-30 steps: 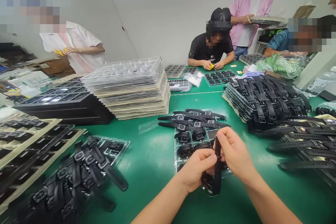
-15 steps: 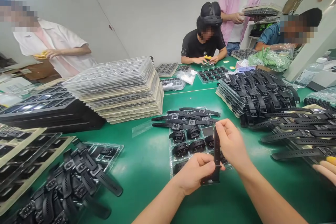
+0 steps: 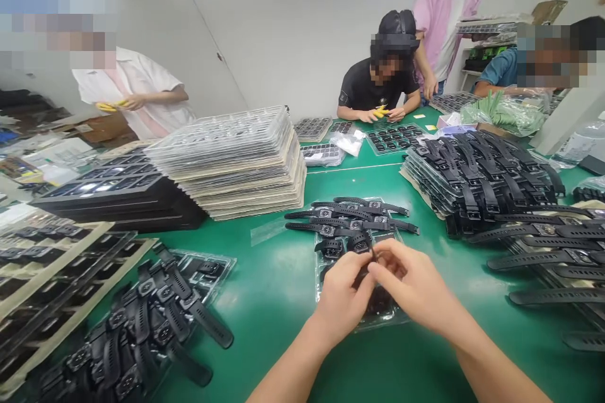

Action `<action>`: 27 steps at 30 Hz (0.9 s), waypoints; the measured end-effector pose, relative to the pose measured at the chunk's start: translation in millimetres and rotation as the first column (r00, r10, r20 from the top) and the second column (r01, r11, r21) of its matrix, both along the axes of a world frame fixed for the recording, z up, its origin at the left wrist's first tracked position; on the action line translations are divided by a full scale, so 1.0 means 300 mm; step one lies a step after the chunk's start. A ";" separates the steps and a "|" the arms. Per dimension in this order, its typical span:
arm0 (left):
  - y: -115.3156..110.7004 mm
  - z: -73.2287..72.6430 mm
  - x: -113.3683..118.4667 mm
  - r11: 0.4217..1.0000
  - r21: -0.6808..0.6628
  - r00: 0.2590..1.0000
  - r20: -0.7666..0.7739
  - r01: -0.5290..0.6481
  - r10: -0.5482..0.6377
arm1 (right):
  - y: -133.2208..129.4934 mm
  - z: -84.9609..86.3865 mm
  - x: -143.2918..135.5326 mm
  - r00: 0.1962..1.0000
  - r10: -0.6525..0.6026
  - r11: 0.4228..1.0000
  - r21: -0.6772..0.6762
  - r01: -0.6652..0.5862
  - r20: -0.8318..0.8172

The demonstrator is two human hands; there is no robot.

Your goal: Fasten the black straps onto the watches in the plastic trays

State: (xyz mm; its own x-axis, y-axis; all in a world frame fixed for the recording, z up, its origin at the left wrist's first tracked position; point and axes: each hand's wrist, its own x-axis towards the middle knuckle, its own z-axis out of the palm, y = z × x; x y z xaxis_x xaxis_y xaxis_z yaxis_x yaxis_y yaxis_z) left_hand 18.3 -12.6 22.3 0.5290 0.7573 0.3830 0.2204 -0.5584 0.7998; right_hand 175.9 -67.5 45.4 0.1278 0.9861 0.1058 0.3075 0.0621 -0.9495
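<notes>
Hands [image 3: 344,289] pinching dark strap [image 3: 373,254], clear plastic tray [image 3: 317,289], glossy green tabletop [image 3: 274,277]

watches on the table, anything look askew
The left-front watches lie jumbled, some straps overhanging their tray at differing angles, unlike the neater rows of watches at right. The left hand and right hand hide part of the middle tray.

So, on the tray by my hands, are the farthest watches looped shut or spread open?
Spread open: those watches lie stretched out, strap ends past both sides of the tray.
</notes>
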 end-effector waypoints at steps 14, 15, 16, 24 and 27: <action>0.003 0.001 -0.013 0.875 0.474 0.985 0.172 -0.098 0.017 | 0.022 -0.082 -0.026 0.954 -0.020 1.000 0.006 0.022 -0.300; 0.006 0.000 -0.013 0.858 0.503 0.984 0.176 -0.106 0.019 | 0.020 -0.082 -0.028 0.957 -0.018 1.000 0.012 0.023 -0.290; 0.008 -0.003 -0.013 0.843 0.526 0.984 0.179 -0.116 0.024 | 0.017 -0.081 -0.029 0.960 -0.021 0.999 0.019 0.027 -0.279; 0.017 -0.017 -0.021 0.792 0.597 0.989 0.135 -0.130 0.061 | 0.006 -0.057 -0.038 0.998 -0.032 0.994 0.103 0.038 -0.052; 0.013 0.001 -0.022 0.931 0.336 0.978 0.191 -0.140 0.078 | 0.002 -0.052 -0.040 0.998 0.039 0.983 0.179 -0.047 0.045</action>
State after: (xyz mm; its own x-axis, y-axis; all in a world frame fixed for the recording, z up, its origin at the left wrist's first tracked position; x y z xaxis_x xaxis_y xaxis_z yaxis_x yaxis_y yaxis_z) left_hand 11.6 -8.7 22.7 0.3532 0.6105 0.7089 0.1723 -0.7873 0.5921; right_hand 163.8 -66.8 29.9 0.0776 0.9550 0.2864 0.3394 0.2448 -0.9082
